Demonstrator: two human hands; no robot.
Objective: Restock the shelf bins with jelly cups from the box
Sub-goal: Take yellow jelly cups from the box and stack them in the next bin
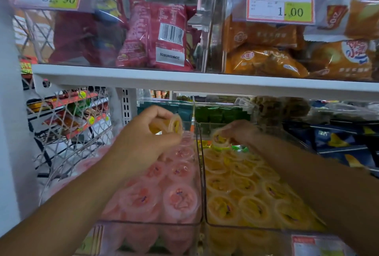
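Left hand (141, 143), centre of frame, has its fingers curled round a yellow jelly cup (174, 125), holding it on its side above the back of the pink bin (147, 223) at lower centre. Right hand (242, 130), centre right, pinches a second yellow cup (220, 140) w/ its fingertips, low over the far end of the yellow bin (246, 228) at lower right. It's blurred, so can't tell if it touches the cups below. Both bins look nearly full: pink cups (178, 198) and yellow cups (252, 210) packed lid-up in rows. Box not in view

Handling, my guess: cups are light, thin clear plastic w/ a film lid, so they'll dent if squeezed, and the lid could puncture. Smooth sides are prob a bit slippery. Best grip is round the rim/upper wall w/ thumb + fingertips, no pressure on the film. The left-hand cup is yellow, so it prob belongs in the yellow bin, not the pink one
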